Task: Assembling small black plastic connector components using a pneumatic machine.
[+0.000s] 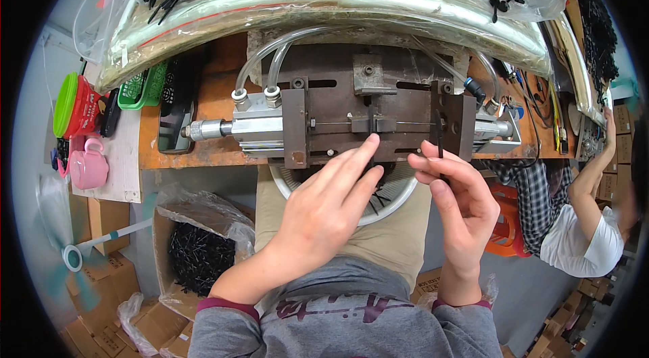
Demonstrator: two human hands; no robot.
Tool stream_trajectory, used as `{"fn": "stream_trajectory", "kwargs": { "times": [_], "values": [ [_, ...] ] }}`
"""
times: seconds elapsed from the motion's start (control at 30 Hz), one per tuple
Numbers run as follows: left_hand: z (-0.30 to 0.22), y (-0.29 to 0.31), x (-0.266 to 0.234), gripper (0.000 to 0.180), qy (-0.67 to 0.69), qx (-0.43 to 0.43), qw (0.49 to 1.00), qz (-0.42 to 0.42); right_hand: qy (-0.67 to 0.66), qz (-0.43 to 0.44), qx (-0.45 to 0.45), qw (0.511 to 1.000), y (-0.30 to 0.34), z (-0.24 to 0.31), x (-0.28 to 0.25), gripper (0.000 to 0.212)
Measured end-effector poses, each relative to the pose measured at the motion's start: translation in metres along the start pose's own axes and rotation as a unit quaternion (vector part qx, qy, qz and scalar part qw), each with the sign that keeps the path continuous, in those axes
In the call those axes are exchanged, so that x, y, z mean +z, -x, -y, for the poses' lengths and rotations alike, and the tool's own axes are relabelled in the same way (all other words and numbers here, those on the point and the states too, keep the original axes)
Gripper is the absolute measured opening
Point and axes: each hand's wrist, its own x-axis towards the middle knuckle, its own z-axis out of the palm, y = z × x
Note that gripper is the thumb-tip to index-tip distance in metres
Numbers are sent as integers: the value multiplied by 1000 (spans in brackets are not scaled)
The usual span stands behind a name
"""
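Left hand (331, 206) touches the press (368, 118); right hand (460, 199) apparently pinches a black pin (440, 144)

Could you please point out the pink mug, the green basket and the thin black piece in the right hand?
pink mug (89, 167), head view, its side.
green basket (143, 87), head view, its wall.
thin black piece (440, 150), head view, its shaft.

Orange workbench (209, 98) as landmark: green baskets (143, 87) on its left end, pink mug (89, 167) and red-green containers (71, 106) further left. Below it, grey floor (534, 290), cardboard boxes (101, 223), floor fan (73, 256). Clear plastic bags (338, 0) behind it.
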Motion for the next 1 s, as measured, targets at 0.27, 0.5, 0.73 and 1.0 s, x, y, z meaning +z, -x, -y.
{"fn": "stream_trajectory", "kwargs": {
  "times": [0.27, 0.5, 0.73, 1.0],
  "values": [
    [1, -8, 7, 29, -56, -22, 997, 48, -26, -11, -7, 1000, 3, -3, -3, 30],
    [-7, -12, -3, 36, 23, -21, 999, -44, -13, -39, -54, 998, -4, -8, 21, 48],
    [-1, -16, -26, 33, 68, 28, 981, -177, 5, 80, -111, 991, -36, 4, 57, 44],
    [4, 8, -44, 38, 104, -55, 977, -178, 456, -79, -424, 778, -236, 26, 81, 42]
  ]
}}
